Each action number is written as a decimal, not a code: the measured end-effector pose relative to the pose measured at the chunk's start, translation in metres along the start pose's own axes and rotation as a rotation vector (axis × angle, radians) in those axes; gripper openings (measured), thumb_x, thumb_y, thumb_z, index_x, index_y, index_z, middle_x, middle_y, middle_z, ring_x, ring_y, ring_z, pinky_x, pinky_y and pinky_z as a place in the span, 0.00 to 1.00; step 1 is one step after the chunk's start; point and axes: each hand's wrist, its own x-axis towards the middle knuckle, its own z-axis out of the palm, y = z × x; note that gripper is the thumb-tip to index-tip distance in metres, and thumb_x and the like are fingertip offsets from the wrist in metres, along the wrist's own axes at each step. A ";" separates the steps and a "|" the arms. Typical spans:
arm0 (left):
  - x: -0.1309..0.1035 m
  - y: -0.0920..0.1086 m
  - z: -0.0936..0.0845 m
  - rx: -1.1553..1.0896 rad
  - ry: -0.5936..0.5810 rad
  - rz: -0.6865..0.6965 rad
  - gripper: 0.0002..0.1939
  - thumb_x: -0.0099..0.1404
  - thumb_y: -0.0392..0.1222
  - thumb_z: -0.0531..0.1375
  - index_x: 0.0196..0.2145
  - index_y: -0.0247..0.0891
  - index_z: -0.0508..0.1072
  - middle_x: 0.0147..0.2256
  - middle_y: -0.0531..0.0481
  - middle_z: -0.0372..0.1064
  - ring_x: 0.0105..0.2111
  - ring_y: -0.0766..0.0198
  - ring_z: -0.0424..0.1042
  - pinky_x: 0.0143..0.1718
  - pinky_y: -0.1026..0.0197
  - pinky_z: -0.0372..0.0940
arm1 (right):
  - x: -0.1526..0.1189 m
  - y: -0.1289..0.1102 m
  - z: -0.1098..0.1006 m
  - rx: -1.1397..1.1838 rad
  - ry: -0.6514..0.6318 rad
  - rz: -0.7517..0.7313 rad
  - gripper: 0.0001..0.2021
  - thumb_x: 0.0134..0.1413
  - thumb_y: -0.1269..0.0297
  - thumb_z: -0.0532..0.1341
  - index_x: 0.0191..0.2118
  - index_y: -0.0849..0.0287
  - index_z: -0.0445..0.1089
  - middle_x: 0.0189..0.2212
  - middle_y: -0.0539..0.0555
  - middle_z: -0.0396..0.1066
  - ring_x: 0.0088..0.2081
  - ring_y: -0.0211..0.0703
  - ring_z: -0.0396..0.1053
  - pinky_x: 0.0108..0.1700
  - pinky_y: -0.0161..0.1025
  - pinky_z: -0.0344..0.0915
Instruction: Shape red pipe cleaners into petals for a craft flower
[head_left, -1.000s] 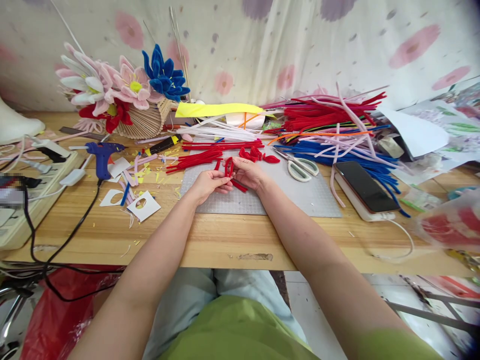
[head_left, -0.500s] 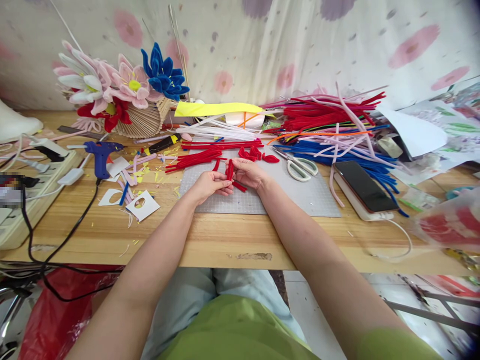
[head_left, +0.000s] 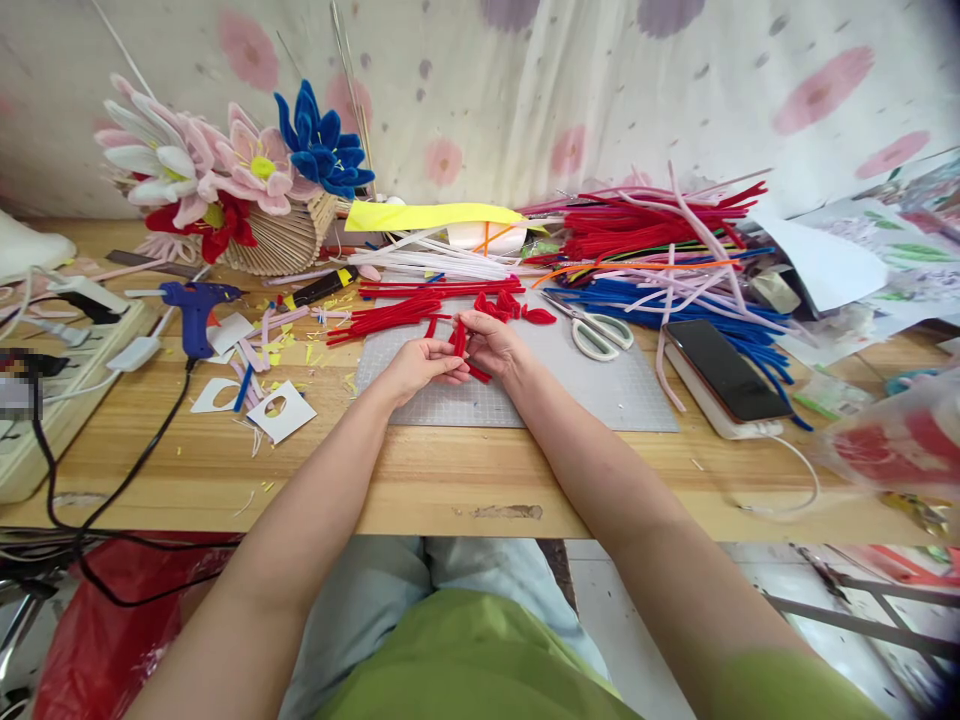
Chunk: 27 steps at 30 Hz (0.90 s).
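Over the grey cutting mat, both hands meet on a small piece of bent red pipe cleaner. My left hand pinches it from the left, fingers closed. My right hand grips its right side, with fingertips curled over the top. Fingers hide part of the piece. Just behind the right hand lie several red pipe-cleaner petals. A bundle of straight red pipe cleaners rests behind the left hand. To the right, scissors with pale handles lie on the mat.
At left are a blue glue gun with a black cord, a power strip and white cards with holes. Fuzzy flowers stand at the back left. A phone and blue pipe cleaners lie at right.
Both hands keep hold of the red piece; the right fingers have shifted slightly over its top. The whole view has moved a little.
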 end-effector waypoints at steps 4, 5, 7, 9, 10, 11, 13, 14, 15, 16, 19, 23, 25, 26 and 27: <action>-0.002 0.002 0.002 -0.098 -0.028 -0.024 0.06 0.55 0.32 0.63 0.33 0.29 0.73 0.26 0.48 0.75 0.27 0.68 0.75 0.36 0.63 0.70 | 0.001 -0.002 0.002 0.005 0.075 -0.039 0.07 0.46 0.75 0.61 0.21 0.61 0.66 0.16 0.46 0.64 0.18 0.30 0.57 0.20 0.30 0.56; -0.003 0.003 0.003 -0.127 -0.029 -0.037 0.05 0.56 0.30 0.62 0.33 0.29 0.74 0.26 0.48 0.75 0.27 0.69 0.75 0.35 0.65 0.70 | 0.000 -0.002 0.003 -0.004 0.064 -0.028 0.07 0.46 0.73 0.61 0.22 0.62 0.66 0.16 0.46 0.64 0.18 0.30 0.57 0.19 0.30 0.55; -0.005 0.006 0.003 -0.183 -0.030 -0.070 0.05 0.59 0.28 0.59 0.33 0.29 0.74 0.25 0.48 0.74 0.26 0.71 0.74 0.33 0.69 0.70 | -0.002 -0.005 0.002 -0.024 0.012 0.012 0.06 0.46 0.71 0.63 0.22 0.62 0.66 0.15 0.46 0.63 0.18 0.30 0.57 0.19 0.30 0.54; -0.008 0.007 0.003 -0.231 -0.040 -0.107 0.07 0.60 0.27 0.57 0.34 0.30 0.75 0.25 0.49 0.74 0.25 0.72 0.74 0.31 0.71 0.69 | -0.004 -0.007 0.002 -0.040 -0.036 0.041 0.06 0.45 0.71 0.64 0.22 0.62 0.66 0.15 0.46 0.62 0.19 0.30 0.57 0.19 0.29 0.55; -0.008 0.008 0.003 -0.251 -0.046 -0.123 0.08 0.61 0.26 0.56 0.35 0.30 0.75 0.25 0.49 0.74 0.25 0.72 0.74 0.30 0.72 0.69 | -0.005 -0.007 0.001 -0.043 -0.046 0.042 0.06 0.45 0.71 0.64 0.22 0.62 0.66 0.15 0.46 0.62 0.19 0.30 0.57 0.19 0.29 0.55; -0.009 0.008 0.003 -0.269 -0.052 -0.133 0.09 0.61 0.26 0.56 0.36 0.30 0.74 0.25 0.49 0.74 0.24 0.72 0.74 0.29 0.72 0.69 | -0.005 -0.008 0.001 -0.042 -0.041 0.035 0.06 0.44 0.71 0.64 0.22 0.62 0.66 0.15 0.46 0.61 0.19 0.29 0.57 0.19 0.29 0.55; -0.008 0.009 0.003 -0.298 -0.051 -0.139 0.09 0.61 0.26 0.55 0.37 0.30 0.74 0.25 0.49 0.74 0.24 0.72 0.74 0.28 0.73 0.69 | -0.005 -0.007 0.002 -0.032 -0.011 0.020 0.07 0.45 0.72 0.63 0.21 0.62 0.66 0.15 0.45 0.60 0.18 0.28 0.55 0.19 0.28 0.54; -0.008 0.009 0.004 -0.312 -0.043 -0.138 0.10 0.61 0.26 0.55 0.38 0.30 0.73 0.25 0.50 0.74 0.24 0.72 0.74 0.27 0.73 0.69 | -0.004 -0.007 0.002 -0.024 0.009 0.009 0.08 0.45 0.72 0.63 0.21 0.62 0.65 0.14 0.45 0.59 0.18 0.28 0.54 0.19 0.28 0.54; -0.007 0.009 0.004 -0.326 -0.029 -0.136 0.10 0.61 0.25 0.54 0.38 0.30 0.72 0.25 0.50 0.74 0.24 0.72 0.74 0.26 0.73 0.68 | -0.003 -0.006 0.003 -0.016 0.028 -0.004 0.08 0.46 0.73 0.62 0.20 0.62 0.65 0.14 0.45 0.59 0.18 0.28 0.54 0.19 0.28 0.54; -0.007 0.009 0.005 -0.339 -0.010 -0.133 0.09 0.61 0.25 0.54 0.38 0.31 0.71 0.24 0.50 0.73 0.24 0.72 0.74 0.26 0.73 0.68 | -0.001 -0.005 0.003 -0.009 0.051 -0.022 0.08 0.46 0.74 0.62 0.20 0.62 0.66 0.15 0.45 0.60 0.18 0.28 0.55 0.20 0.28 0.55; -0.004 0.008 0.007 -0.355 0.038 -0.116 0.08 0.61 0.25 0.54 0.38 0.32 0.67 0.24 0.51 0.73 0.23 0.72 0.74 0.25 0.73 0.68 | 0.003 -0.003 0.002 0.019 0.119 -0.085 0.07 0.45 0.76 0.61 0.21 0.62 0.67 0.16 0.46 0.63 0.19 0.28 0.56 0.21 0.27 0.57; -0.002 0.006 0.010 -0.315 0.058 -0.079 0.08 0.61 0.26 0.56 0.38 0.33 0.64 0.25 0.51 0.73 0.24 0.70 0.74 0.28 0.71 0.69 | 0.005 -0.003 0.001 0.019 0.178 -0.135 0.07 0.45 0.76 0.61 0.21 0.62 0.68 0.18 0.47 0.65 0.19 0.27 0.58 0.21 0.27 0.58; -0.001 0.004 0.011 -0.294 0.084 -0.044 0.10 0.60 0.27 0.57 0.38 0.34 0.63 0.25 0.51 0.73 0.26 0.69 0.75 0.29 0.69 0.70 | 0.004 -0.005 0.001 -0.009 0.165 -0.135 0.06 0.45 0.75 0.62 0.22 0.62 0.68 0.18 0.47 0.66 0.19 0.28 0.58 0.22 0.28 0.58; -0.001 0.004 0.011 -0.286 0.100 -0.026 0.10 0.59 0.28 0.58 0.39 0.34 0.62 0.25 0.51 0.73 0.26 0.69 0.75 0.30 0.69 0.70 | 0.003 -0.006 0.001 -0.026 0.144 -0.123 0.05 0.45 0.73 0.62 0.22 0.62 0.69 0.18 0.47 0.66 0.20 0.28 0.59 0.22 0.28 0.59; -0.001 0.003 0.011 -0.279 0.114 -0.011 0.11 0.59 0.28 0.59 0.39 0.35 0.62 0.26 0.52 0.73 0.27 0.68 0.75 0.31 0.68 0.70 | 0.001 -0.007 0.001 -0.042 0.120 -0.103 0.04 0.46 0.73 0.63 0.23 0.62 0.69 0.18 0.48 0.66 0.20 0.29 0.60 0.23 0.29 0.59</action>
